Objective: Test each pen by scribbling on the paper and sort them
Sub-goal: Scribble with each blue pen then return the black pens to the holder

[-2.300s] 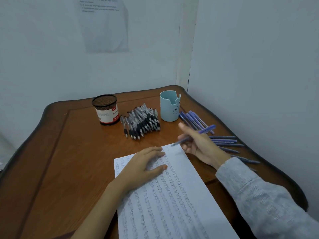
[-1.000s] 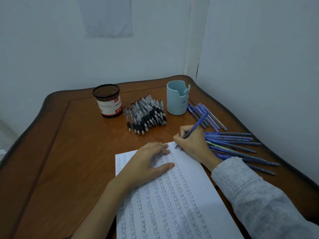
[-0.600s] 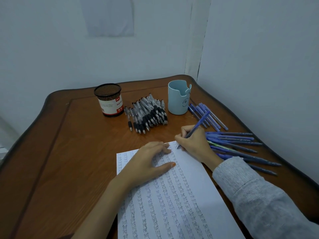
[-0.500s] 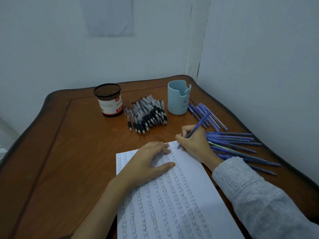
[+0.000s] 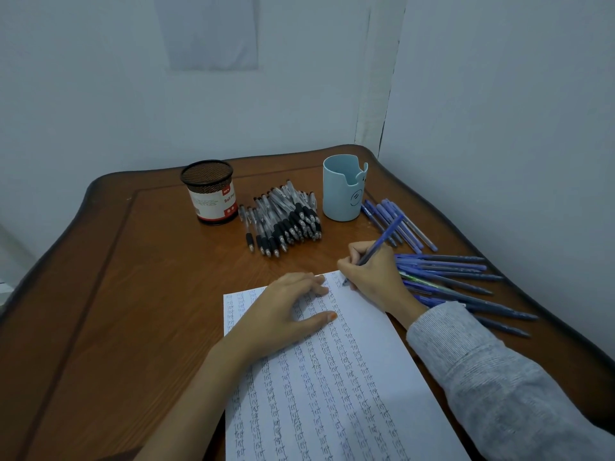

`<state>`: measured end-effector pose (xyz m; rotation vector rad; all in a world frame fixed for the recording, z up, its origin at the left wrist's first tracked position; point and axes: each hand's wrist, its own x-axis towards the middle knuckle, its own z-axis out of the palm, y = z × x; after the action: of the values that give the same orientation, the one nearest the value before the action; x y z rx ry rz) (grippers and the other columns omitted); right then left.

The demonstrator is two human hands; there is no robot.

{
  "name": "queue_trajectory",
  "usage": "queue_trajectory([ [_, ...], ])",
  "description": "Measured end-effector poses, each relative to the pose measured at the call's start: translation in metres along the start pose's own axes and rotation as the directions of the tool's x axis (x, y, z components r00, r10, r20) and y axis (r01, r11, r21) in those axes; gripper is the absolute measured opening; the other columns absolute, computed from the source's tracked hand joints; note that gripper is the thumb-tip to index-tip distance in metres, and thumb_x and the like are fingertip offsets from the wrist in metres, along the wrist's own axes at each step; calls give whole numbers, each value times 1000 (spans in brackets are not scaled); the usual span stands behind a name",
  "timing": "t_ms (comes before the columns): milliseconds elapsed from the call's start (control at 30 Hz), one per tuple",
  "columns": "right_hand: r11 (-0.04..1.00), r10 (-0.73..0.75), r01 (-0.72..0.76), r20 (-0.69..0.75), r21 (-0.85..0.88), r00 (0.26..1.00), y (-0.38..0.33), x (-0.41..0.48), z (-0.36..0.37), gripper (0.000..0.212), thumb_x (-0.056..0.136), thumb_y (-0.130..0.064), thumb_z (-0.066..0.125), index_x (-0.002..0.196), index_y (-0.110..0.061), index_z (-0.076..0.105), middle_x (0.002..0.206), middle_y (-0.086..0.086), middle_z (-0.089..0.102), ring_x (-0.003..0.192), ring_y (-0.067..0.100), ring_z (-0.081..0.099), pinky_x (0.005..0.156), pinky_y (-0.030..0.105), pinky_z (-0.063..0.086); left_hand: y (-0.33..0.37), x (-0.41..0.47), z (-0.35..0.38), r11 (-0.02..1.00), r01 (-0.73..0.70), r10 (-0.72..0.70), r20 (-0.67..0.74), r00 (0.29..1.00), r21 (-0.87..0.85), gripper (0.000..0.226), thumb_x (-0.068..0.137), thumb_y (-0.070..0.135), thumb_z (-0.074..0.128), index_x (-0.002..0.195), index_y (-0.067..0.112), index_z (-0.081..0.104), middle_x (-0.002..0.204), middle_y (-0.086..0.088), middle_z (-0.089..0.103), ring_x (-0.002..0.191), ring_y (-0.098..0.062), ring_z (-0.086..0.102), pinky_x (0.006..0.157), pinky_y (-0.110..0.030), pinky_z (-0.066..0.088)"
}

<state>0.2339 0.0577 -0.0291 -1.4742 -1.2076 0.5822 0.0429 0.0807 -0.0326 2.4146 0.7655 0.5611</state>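
Observation:
A white paper covered with columns of small scribbled words lies on the brown table. My left hand rests flat on its upper part, fingers straight. My right hand grips a blue pen in a writing hold, tip touching the paper's top right corner. A pile of clear pens with black grips lies between the two cups. Several blue pens lie to the right of my right hand, and a smaller group of blue pens lies beside the blue cup.
A black mesh cup with a red and white label stands at the back left. A light blue cup stands at the back right. Walls close the table's far and right sides. The wooden table's raised rim curves along the left.
My right hand brought the blue pen down from the air to the paper's top corner and now writes there. My left hand stayed flat on the paper.

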Motion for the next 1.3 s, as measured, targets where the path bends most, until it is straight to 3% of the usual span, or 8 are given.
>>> queue_trajectory([
  [300,999,-29,29,8,-24,1000,1,-2,0,31,79,12,57,55,-3,44,55,15,43,46,15,47,43,17,41,-1,0,0,1000,-7,7,0,1000,-6,40,83,51,64,117,29,61,132,21,51,127,7,36,109,-21,29],
  [400,997,44,-43,-19,58,999,-2,-1,-3,31,84,8,58,58,-2,46,52,13,44,39,10,48,39,16,40,-1,0,0,1000,-11,11,-3,1000,-6,41,84,51,64,117,28,61,132,21,51,127,8,35,107,-18,27],
  [567,948,185,-186,27,258,982,-8,3,-8,41,99,-22,50,61,-7,48,48,0,49,38,9,41,36,17,34,-3,0,1,1000,-27,27,-9,1000,1,42,84,52,64,117,27,62,133,20,51,128,9,34,107,-15,27],
  [667,960,159,-165,47,228,986,-6,2,-7,32,100,-40,39,92,-13,52,46,-5,43,40,7,38,41,17,35,-4,-1,2,1000,-24,24,-6,1000,8,42,84,52,63,119,28,61,133,21,50,129,10,33,107,-16,26],
  [900,968,91,-119,134,222,987,-6,1,-8,25,102,-21,43,126,-23,50,61,7,62,36,10,39,40,18,37,-5,0,3,999,-30,31,-12,999,12,44,85,54,62,119,27,62,133,21,51,129,10,33,107,-16,26],
  [1033,971,88,-108,100,215,991,-6,1,-10,26,101,-23,46,125,-18,54,54,2,55,40,9,43,41,19,38,-4,-2,6,1000,-24,25,-45,999,16,49,81,64,51,116,32,62,131,24,51,128,12,34,107,-18,28],
  [1167,985,44,-49,36,165,998,-10,-5,-8,37,96,-38,49,121,-12,60,46,0,46,39,8,40,43,20,38,0,-2,7,999,-17,20,-80,997,49,46,82,63,49,114,32,62,128,26,52,126,12,36,107,-20,31],
  [1300,992,5,-5,-1,125,1000,-13,-10,-9,32,100,-31,44,113,-10,63,43,1,47,35,9,40,40,20,37,3,-2,7,997,-6,13,-81,997,83,48,82,64,47,114,31,62,126,26,51,125,11,38,107,-22,33],
])
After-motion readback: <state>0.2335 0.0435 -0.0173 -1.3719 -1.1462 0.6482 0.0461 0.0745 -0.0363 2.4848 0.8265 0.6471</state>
